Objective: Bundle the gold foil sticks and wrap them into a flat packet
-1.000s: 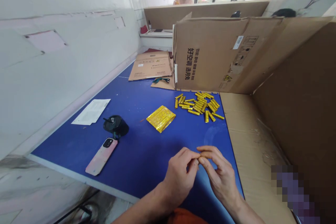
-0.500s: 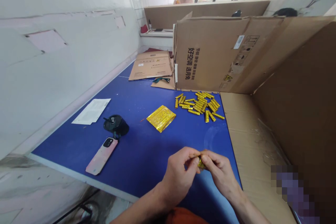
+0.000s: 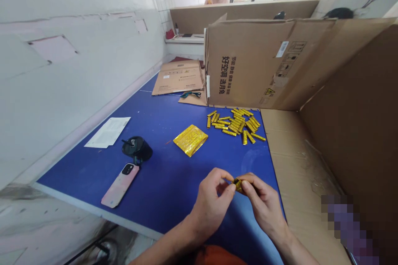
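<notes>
A blue bench (image 3: pixel 155 186) stretches out below, with a long wall on its left side. A large cardboard carton (image 3: pixel 248 62) stands across the bench's far right, printed side facing the person. Left of it, a flattened cardboard sheet (image 3: pixel 177 76) lies on the far part of the bench.

The two hands come next, close together over the near right part of the bench. The right hand (image 3: pixel 263 198) pinches a small gold piece between thumb and fingers. The left hand (image 3: pixel 213 201) has its thumb and forefinger at the piece's left end, the other fingers curled; I cannot tell whether it grips or only touches.

Beyond the hands, near the carton's foot, a loose heap of gold sticks (image 3: pixel 238 123) lies scattered. Far to the left is a white paper (image 3: pixel 108 132), and nearer, a pink phone (image 3: pixel 120 186), camera upward, with a black mug (image 3: pixel 137 149) just beside its upper end. Between mug and heap lies a flat gold packet (image 3: pixel 190 140).

Smallest is the gold piece (image 3: pixel 238 185) itself, raised between the hands, a dark patch showing on it.
</notes>
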The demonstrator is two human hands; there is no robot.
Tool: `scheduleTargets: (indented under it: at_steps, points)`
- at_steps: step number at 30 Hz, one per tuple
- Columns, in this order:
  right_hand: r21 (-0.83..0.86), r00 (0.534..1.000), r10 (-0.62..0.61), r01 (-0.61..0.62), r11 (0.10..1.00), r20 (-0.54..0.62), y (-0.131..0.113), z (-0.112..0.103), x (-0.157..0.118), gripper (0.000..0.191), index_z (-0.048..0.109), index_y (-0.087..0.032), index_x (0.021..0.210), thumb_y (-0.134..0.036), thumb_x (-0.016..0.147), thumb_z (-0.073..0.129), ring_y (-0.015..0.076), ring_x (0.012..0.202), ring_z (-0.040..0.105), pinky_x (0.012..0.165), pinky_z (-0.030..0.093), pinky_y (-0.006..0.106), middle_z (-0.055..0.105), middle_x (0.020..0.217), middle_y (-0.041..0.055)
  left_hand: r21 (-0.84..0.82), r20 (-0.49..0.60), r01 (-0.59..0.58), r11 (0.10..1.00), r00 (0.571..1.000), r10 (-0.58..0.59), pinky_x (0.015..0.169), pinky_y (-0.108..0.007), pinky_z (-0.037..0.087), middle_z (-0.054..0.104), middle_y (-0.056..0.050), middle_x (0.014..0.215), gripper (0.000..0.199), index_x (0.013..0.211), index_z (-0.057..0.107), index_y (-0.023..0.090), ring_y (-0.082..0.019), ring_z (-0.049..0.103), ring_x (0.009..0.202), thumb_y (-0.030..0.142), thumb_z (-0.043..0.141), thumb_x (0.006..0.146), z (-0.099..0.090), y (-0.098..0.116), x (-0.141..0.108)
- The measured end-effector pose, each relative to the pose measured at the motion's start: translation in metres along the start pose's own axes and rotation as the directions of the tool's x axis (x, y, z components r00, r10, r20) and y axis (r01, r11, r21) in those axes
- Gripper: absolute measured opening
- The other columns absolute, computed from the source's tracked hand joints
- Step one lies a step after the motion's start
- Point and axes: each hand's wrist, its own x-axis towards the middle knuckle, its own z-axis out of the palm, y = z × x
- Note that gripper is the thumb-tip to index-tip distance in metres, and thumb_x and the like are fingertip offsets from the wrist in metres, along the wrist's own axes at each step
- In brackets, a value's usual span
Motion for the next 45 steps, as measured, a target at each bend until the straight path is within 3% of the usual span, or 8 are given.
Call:
scheduleTargets:
  at_steps: [3,8,17,21,26,31,37,45]
  points:
    - [-0.13,0.991,-0.13,0.124,0.984,-0.037,-0.001,-0.001,-0.002,0.013,0.061,-0.02,0.083,-0.021,0.083,0.048,0.0137,0.066,0.055,0.06,0.046,0.025,0.059,0.072,0.0028,0.005,-0.033,-0.008,1.0,0.999,0.008,0.063,-0.024,0.044,0.057,-0.004,0.077,0.005,0.074,0.054,0.015,-0.013,0.054,0.068,0.02,0.053,0.073,0.0,0.001,0.0]
    - [-0.277,0.959,-0.283,0.27,0.922,-0.009,-0.005,0.0,-0.004,0.015,0.061,-0.021,0.087,-0.012,0.08,0.05,0.0147,0.071,0.057,0.063,0.045,0.026,0.061,0.076,0.0034,-0.137,0.042,0.104,0.985,0.994,-0.099,0.056,-0.022,0.042,0.057,-0.001,0.07,0.023,0.094,0.052,0.015,-0.01,0.052,0.06,0.024,0.057,0.073,0.002,-0.002,-0.003]
    - [-0.191,0.961,-0.208,0.172,0.966,-0.184,-0.004,0.005,-0.007,0.013,0.057,-0.021,0.081,-0.015,0.083,0.045,0.0116,0.06,0.056,0.054,0.046,0.022,0.058,0.069,0.0007,-0.422,0.087,0.23,0.877,0.973,-0.214,0.05,-0.023,0.044,0.056,0.0,0.062,0.028,0.08,0.05,0.013,-0.013,0.057,0.053,0.037,0.061,0.07,0.004,0.006,0.0]
    - [-0.158,0.963,-0.194,0.165,0.974,-0.189,-0.004,0.006,-0.006,0.013,0.055,-0.02,0.077,-0.017,0.084,0.044,0.0131,0.066,0.056,0.058,0.047,0.024,0.058,0.073,0.0026,-0.508,0.292,0.467,0.724,0.884,-0.365,0.053,-0.026,0.045,0.061,-0.005,0.072,0.039,0.09,0.05,0.013,-0.016,0.061,0.058,0.047,0.057,0.072,0.004,0.006,0.002]
    - [-0.191,0.961,-0.197,0.16,0.968,-0.192,-0.005,0.005,-0.006,0.013,0.055,-0.02,0.075,-0.018,0.083,0.045,0.0133,0.068,0.056,0.06,0.046,0.025,0.057,0.074,0.0021,-0.582,0.591,0.666,0.466,0.74,-0.321,0.073,-0.035,0.043,0.062,-0.014,0.085,0.052,0.097,0.051,0.01,-0.021,0.061,0.08,0.057,0.038,0.08,0.013,0.0,-0.004]
    - [-0.184,0.962,-0.22,0.19,0.964,-0.161,-0.006,0.004,-0.006,0.012,0.056,-0.021,0.08,-0.016,0.082,0.046,0.0154,0.076,0.057,0.066,0.047,0.029,0.058,0.08,0.0033,-0.736,0.488,0.543,0.404,0.839,-0.239,0.087,-0.038,0.037,0.058,-0.016,0.104,0.044,0.099,0.054,0.01,-0.024,0.054,0.099,0.048,0.051,0.078,0.022,0.006,-0.005]
    - [-0.301,0.917,-0.345,0.277,0.913,-0.203,-0.006,0.005,-0.007,0.011,0.055,-0.021,0.083,-0.013,0.08,0.048,0.017,0.082,0.057,0.071,0.047,0.032,0.058,0.086,0.0049,-0.821,0.376,0.446,0.356,0.892,-0.25,0.094,-0.039,0.033,0.057,-0.012,0.109,0.037,0.105,0.058,0.013,-0.023,0.052,0.104,0.031,0.064,0.072,0.024,0.013,-0.005]
    - [-0.42,0.896,-0.379,0.26,0.869,-0.229,-0.007,0.003,-0.007,0.011,0.055,-0.021,0.082,-0.014,0.08,0.047,0.0199,0.091,0.054,0.073,0.046,0.036,0.055,0.094,0.0078,-0.75,0.251,0.272,0.603,0.96,-0.12,0.093,-0.041,0.035,0.059,-0.014,0.107,0.036,0.108,0.06,0.011,-0.025,0.052,0.103,0.033,0.056,0.079,0.025,0.011,-0.006]
